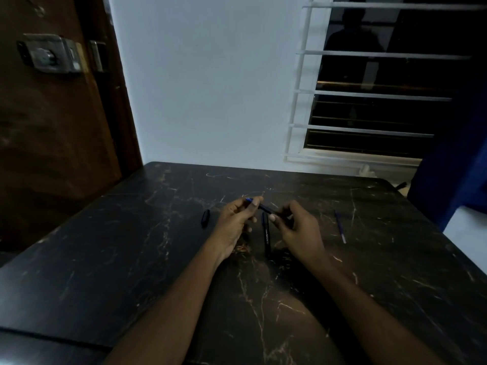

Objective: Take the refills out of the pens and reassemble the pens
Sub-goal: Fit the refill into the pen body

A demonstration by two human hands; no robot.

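Slim dark pen, blue-tipped, between both hands' fingers.

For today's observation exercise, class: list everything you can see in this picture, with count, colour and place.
pen in hands: one, dark with blue tip, held above the table by both hands
pen on table: one, black, lying between the hands
cap: one, black, on table left of the hands
refill: one, thin, bluish, on table right of the hands
table: one, black marbled
door: one, brown, far left
window: one, white bars, far right
left hand: one, gripping the pen's blue end
right hand: one, gripping its other end
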